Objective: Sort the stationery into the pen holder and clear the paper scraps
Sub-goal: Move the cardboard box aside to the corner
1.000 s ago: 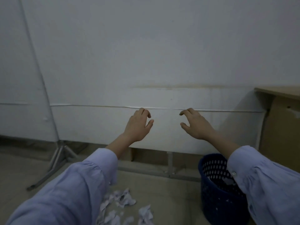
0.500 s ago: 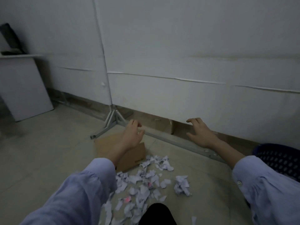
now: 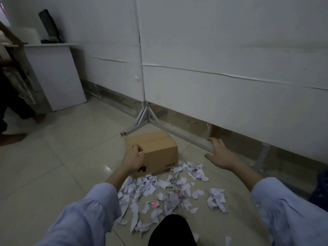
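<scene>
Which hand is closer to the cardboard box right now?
Left. The left hand is at the near left corner of the cardboard box; the right hand is off to its right, near the metal rail.

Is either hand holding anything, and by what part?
Right hand: nothing, fingers spread. Left hand curls at a top corner of the cardboard box; grip cannot be told.

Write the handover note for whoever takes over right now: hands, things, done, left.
Left hand: fingers curled at the left corner of the cardboard box; grip unclear.
Right hand: open, fingers spread, holding nothing.
Paper scraps: scattered on the floor in front of the box; blue basket at the right edge.
Done: nothing visible; no scrap in either hand.
Left: gather all the scraps; pen holder and stationery are out of view.
</scene>
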Motion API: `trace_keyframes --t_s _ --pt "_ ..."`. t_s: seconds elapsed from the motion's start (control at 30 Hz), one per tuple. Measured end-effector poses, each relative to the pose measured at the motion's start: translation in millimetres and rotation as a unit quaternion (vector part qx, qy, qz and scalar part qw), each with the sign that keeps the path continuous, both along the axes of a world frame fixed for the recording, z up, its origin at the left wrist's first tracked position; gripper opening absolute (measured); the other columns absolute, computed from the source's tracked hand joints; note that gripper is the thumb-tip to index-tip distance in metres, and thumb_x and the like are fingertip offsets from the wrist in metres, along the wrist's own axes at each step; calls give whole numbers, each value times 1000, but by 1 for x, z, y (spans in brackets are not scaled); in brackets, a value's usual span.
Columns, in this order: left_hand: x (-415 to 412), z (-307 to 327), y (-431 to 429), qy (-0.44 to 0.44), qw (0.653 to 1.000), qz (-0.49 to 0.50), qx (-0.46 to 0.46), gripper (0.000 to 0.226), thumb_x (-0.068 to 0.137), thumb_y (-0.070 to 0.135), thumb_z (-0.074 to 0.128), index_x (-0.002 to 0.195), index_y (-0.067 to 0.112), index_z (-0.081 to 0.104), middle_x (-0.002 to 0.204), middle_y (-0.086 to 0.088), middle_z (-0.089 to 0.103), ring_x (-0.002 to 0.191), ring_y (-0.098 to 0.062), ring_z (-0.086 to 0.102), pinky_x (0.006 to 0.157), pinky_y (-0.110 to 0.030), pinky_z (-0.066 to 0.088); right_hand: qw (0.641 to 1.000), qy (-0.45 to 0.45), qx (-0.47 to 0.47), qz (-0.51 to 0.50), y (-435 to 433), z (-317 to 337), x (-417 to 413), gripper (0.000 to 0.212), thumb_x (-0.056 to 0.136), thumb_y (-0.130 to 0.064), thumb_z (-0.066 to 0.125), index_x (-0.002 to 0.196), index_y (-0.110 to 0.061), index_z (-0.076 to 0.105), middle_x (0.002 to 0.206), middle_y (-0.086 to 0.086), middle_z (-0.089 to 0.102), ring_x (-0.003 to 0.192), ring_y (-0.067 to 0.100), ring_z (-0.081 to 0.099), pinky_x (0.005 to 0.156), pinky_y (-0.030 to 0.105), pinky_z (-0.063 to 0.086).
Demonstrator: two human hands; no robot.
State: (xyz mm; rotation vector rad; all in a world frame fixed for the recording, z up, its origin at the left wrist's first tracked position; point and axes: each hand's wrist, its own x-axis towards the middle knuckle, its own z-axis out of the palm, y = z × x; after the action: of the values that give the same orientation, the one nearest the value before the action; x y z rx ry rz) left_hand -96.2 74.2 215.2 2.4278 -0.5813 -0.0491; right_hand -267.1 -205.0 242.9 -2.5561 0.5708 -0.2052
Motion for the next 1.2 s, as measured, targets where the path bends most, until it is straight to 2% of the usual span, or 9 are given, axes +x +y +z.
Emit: trace_keyframes --t_s 0.17,0.3,0.4,0.57,0.63,0.77,0.9,1.07,1.2 --pt "4 -5 1 23 999 33 7 22 94 24 49 107 7 52 99 -2 44 89 -18 46 76 -27 37 998 14 67 4 -5 -22 15 66 91 -26 60 144 -18 23 151 10 22 130 30 39 101 37 37" --pt "9 -9 -2 43 997 56 6 8 93 21 50 89 14 51 83 4 47 76 -12 47 62 -25 36 991 30 132 2 -15 -42 34 68 91 -28 60 145 -20 20 150 12 24 125 29 44 90 31 38" --pt "19 -18 0 76 994 80 0 21 92 18 52 71 19 46 70 7 47 68 -12 48 54 -19 34 980 50 191 -15 -22 -55 58 68 91 -30 60 145 -23 20 147 15 28 121 29 46 81 31 43" --pt "50 -39 5 138 983 119 1 14 94 25 51 92 10 52 86 -1 55 77 -15 51 59 -21 37 961 59 268 -30 -33 -75 113 66 93 -32 57 146 -24 18 144 18 34 87 21 61 57 25 48" --pt "60 -48 8 168 977 135 -7 18 95 26 50 91 9 50 87 -5 55 77 -18 50 64 -28 41 956 60 284 -41 -33 -85 133 67 92 -34 57 146 -23 17 141 17 37 86 22 58 54 26 47" --pt "99 -73 16 250 947 195 -48 25 96 30 49 99 5 47 93 -12 53 86 -26 51 81 -38 47 946 54 315 -62 -34 -109 187 69 91 -36 58 145 -20 18 138 18 41 89 23 56 62 31 48" --pt "136 -93 13 307 912 249 -107 34 95 37 48 108 6 44 112 -14 51 101 -29 53 80 -39 49 939 52 332 -70 -35 -131 226 78 88 -37 63 148 -19 16 149 19 30 126 33 44 86 35 45" --pt "173 -120 -4 350 888 269 -129 50 92 45 51 117 2 41 116 -17 50 102 -32 55 83 -40 52 942 71 322 -61 -41 -155 264 84 88 -38 62 150 -21 9 153 17 21 129 36 40 95 37 41" --pt "193 -136 -22 379 882 260 -103 78 87 53 56 135 -2 30 128 -19 47 102 -33 56 72 -37 54 940 84 315 -96 -40 -174 289 93 84 -45 66 151 -20 6 154 16 14 133 39 34 101 43 39"
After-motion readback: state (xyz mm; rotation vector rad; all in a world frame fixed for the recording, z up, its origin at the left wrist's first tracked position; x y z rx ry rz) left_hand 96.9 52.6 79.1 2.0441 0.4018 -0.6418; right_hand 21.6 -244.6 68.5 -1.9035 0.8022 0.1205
